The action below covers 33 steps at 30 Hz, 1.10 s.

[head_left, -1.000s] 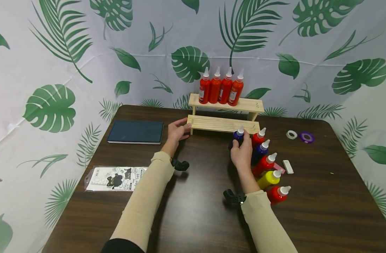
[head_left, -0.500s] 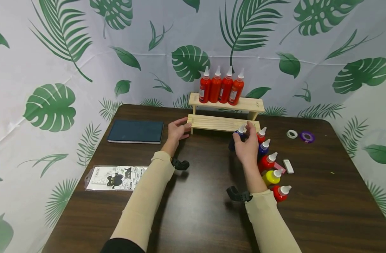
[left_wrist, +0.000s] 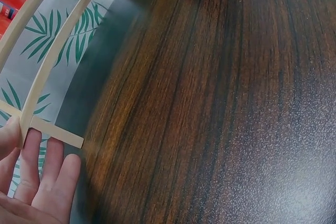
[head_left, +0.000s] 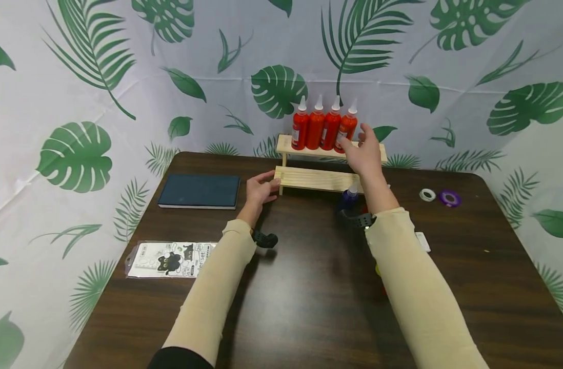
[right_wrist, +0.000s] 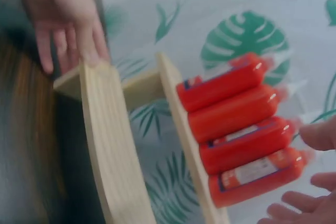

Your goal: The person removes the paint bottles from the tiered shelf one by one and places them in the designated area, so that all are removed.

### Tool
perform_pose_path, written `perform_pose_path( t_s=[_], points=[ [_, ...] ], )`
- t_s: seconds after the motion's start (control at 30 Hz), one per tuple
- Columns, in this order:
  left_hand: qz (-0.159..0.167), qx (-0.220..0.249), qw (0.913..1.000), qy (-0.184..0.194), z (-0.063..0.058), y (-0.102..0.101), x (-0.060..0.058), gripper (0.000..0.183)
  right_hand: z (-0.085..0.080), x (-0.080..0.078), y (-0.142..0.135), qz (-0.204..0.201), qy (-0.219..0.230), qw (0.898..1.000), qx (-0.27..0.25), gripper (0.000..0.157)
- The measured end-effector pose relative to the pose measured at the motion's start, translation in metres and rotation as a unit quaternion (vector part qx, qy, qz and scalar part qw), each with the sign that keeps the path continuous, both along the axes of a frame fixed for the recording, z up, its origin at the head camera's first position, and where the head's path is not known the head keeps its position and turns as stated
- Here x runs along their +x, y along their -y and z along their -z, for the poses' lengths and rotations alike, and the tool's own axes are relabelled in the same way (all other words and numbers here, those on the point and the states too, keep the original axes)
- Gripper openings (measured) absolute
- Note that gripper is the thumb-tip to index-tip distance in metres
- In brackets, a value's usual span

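Several red squeeze bottles (head_left: 315, 129) with white nozzle tips stand in a row on the upper step of a two-tier wooden display rack (head_left: 318, 179). My left hand (head_left: 259, 192) grips the left end of the lower step; in the left wrist view its thumb lies on the plank, with fingers (left_wrist: 52, 169) under and beside it. My right hand (head_left: 365, 154) is raised at the rightmost red bottle (right_wrist: 257, 178), thumb and fingers spread apart around its side, and holds nothing. A dark blue bottle (head_left: 349, 198) stands on the table before the lower step, partly behind my right wrist.
My right forearm covers most of the bottles on the right. Beyond it lie a white tape roll (head_left: 427, 195), a purple tape roll (head_left: 449, 198) and a white eraser (head_left: 422, 242). A dark blue notebook (head_left: 199, 191) and a packaged ruler set (head_left: 171, 260) lie left.
My right hand has let go of the blue bottle, left it in front of the rack, and moved up to the red bottles. The left hand keeps its grip on the rack.
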<state>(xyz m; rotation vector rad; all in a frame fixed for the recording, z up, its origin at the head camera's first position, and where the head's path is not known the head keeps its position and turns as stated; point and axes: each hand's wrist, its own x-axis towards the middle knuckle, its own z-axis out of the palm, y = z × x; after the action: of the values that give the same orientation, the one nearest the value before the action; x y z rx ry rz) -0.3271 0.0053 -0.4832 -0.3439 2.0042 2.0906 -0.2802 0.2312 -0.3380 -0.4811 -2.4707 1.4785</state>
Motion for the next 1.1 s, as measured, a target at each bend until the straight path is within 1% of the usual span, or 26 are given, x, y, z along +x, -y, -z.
perform_pose_path(
  t_s=[0.07, 0.13, 0.23, 0.3, 0.37, 0.5, 0.67, 0.77, 0.93, 1.0, 1.1],
  points=[
    [0.001, -0.001, 1.0000, 0.005, 0.000, 0.001, 0.000, 0.032, 0.000, -0.013, -0.001, 0.002, 0.010, 1.000, -0.002, 0.070],
    [0.001, -0.001, 1.0000, 0.006, -0.001, 0.001, 0.001, 0.032, 0.001, -0.024, -0.003, 0.007, 0.011, 1.000, -0.012, 0.069],
    [-0.001, 0.002, 1.0000, 0.003, -0.001, 0.001, 0.001, 0.032, 0.004, -0.036, -0.007, 0.007, 0.016, 0.999, -0.050, 0.068],
    [-0.001, 0.002, 1.0000, 0.001, -0.001, 0.001, 0.001, 0.032, 0.006, -0.042, -0.009, 0.002, 0.019, 0.997, -0.076, 0.068],
    [0.000, 0.001, 1.0000, 0.000, 0.000, 0.000, 0.000, 0.032, 0.009, -0.046, -0.011, -0.002, 0.021, 0.996, -0.087, 0.067],
    [-0.001, -0.003, 1.0000, -0.003, 0.001, -0.001, 0.000, 0.032, 0.014, -0.051, -0.013, -0.003, 0.011, 0.997, -0.076, 0.061],
    [-0.008, -0.012, 0.9998, -0.012, 0.002, -0.002, -0.001, 0.033, 0.018, -0.052, -0.014, 0.018, -0.007, 0.998, -0.060, 0.054],
    [-0.005, -0.013, 0.9998, -0.011, 0.002, -0.002, 0.000, 0.033, 0.019, -0.049, -0.013, 0.031, -0.015, 0.997, -0.065, 0.052],
    [-0.002, -0.006, 0.9999, -0.008, 0.004, -0.001, 0.001, 0.034, 0.018, -0.040, -0.009, 0.048, -0.032, 0.993, -0.103, 0.052],
    [-0.005, -0.005, 0.9999, -0.012, 0.004, -0.001, 0.001, 0.034, 0.014, -0.036, -0.006, 0.056, -0.042, 0.989, -0.128, 0.051],
    [-0.008, -0.005, 0.9998, -0.017, 0.004, 0.001, 0.001, 0.034, 0.006, -0.026, 0.000, 0.065, -0.063, 0.985, -0.147, 0.051]
  ],
)
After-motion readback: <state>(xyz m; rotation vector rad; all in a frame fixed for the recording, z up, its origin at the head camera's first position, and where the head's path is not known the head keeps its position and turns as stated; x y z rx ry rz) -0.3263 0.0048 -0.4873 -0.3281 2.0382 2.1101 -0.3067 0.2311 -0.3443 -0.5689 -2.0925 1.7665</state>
